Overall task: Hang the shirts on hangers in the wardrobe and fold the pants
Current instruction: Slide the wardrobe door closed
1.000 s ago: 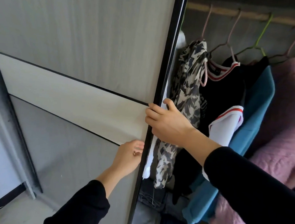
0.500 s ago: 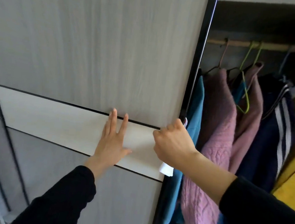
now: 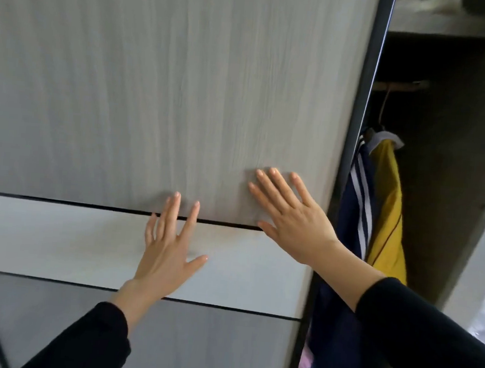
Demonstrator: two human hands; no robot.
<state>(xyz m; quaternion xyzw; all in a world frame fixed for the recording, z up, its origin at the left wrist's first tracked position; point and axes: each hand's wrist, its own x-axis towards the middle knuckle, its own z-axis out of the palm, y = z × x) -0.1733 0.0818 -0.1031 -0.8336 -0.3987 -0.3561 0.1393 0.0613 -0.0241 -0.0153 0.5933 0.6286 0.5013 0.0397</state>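
"On the sliding door [image 3: 156, 88] — both hands?"
"I see left hand [image 3: 167, 253] and right hand [image 3: 294, 217] pressed flat, fingers [image 3: 276, 186] spread wide, holding nothing — yellow shirt [image 3: 388, 211] hangs in the wardrobe just right of the door."

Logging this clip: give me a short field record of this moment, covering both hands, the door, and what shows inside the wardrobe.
left hand: flat, fingers spread, pressed on the wardrobe door
right hand: flat on the same door, near its dark right edge
opening: narrow gap to the right of the door
clothes in view: navy striped garment, yellow garment, both below the rail
held items: none
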